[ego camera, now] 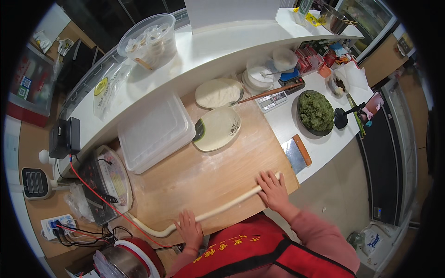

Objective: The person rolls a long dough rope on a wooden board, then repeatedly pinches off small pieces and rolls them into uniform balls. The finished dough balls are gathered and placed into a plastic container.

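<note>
A long, thin rope of pale dough [226, 209] runs along the front of a floured wooden board [194, 180], its left end curving up beside the plastic lid. My left hand [189, 229] lies flat over the dough left of the middle, fingers spread. Close to the rope's right end, my right hand [273, 191] presses on it with the palm down; the fingers look slightly blurred. Neither hand is wrapped around the dough. Beyond them on the board are an oval plate with nothing on it [220, 130] and a similar plate of white flour [217, 92].
A metal dough scraper [295, 154] lies by the board's right edge. Farther right stand a bowl of green filling [315, 112] and a phone on a stand [372, 107]. A lidded plastic box [156, 133] sits at the board's left. A red cable [104, 203] crosses near the dough's left end.
</note>
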`<action>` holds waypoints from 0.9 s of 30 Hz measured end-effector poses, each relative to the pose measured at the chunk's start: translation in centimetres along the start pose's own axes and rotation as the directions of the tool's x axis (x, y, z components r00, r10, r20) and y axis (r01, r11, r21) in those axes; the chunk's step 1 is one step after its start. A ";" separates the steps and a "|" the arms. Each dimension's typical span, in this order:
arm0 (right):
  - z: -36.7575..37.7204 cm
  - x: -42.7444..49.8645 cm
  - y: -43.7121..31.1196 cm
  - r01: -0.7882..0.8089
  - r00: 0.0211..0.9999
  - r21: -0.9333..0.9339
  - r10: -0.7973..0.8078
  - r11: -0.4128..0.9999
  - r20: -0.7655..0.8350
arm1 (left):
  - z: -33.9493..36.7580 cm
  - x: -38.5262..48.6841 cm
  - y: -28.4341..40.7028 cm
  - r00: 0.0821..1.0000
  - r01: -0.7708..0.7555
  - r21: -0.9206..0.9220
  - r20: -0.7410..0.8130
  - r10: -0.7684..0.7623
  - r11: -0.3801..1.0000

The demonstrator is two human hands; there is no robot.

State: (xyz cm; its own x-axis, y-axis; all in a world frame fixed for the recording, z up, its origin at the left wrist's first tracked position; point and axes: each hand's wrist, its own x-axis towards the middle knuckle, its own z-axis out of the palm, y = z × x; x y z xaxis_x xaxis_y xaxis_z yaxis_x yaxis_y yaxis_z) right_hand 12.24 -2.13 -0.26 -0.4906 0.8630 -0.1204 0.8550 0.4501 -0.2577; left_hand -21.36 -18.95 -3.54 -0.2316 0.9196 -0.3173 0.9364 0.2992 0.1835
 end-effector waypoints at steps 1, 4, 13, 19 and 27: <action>-0.2 -1.4 0.4 0.012 1.000 0.003 -0.012 1.000 0.029 | 0.1 -0.8 0.0 0.998 -0.014 -0.031 -0.065 0.012 0.999; 0.2 0.3 2.0 -0.033 0.999 0.020 0.034 0.999 -0.024 | -0.6 1.2 -0.4 0.996 0.084 0.023 -0.032 -0.083 0.996; 0.3 1.7 3.6 -0.086 0.987 0.097 0.097 0.992 -0.124 | -1.9 2.2 -2.0 0.990 0.102 -0.025 -0.090 -0.104 0.994; 0.1 3.9 4.6 -0.144 0.970 0.086 0.158 0.986 -0.185 | -2.0 3.9 -2.9 0.975 0.175 -0.005 -0.137 -0.174 0.985; 0.5 1.9 5.3 -0.070 0.991 0.034 0.073 0.997 -0.112 | -2.0 1.5 -3.9 0.985 0.121 0.022 -0.126 -0.117 0.992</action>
State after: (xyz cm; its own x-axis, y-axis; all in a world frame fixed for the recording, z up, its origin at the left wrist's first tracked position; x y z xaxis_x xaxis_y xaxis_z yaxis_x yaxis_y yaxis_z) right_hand 15.74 1.75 -2.28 -0.4046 0.9140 -0.0308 0.8811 0.3806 -0.2809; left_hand -25.90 -18.18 -2.88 -0.3713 0.9029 -0.2166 0.9071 0.4026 0.1229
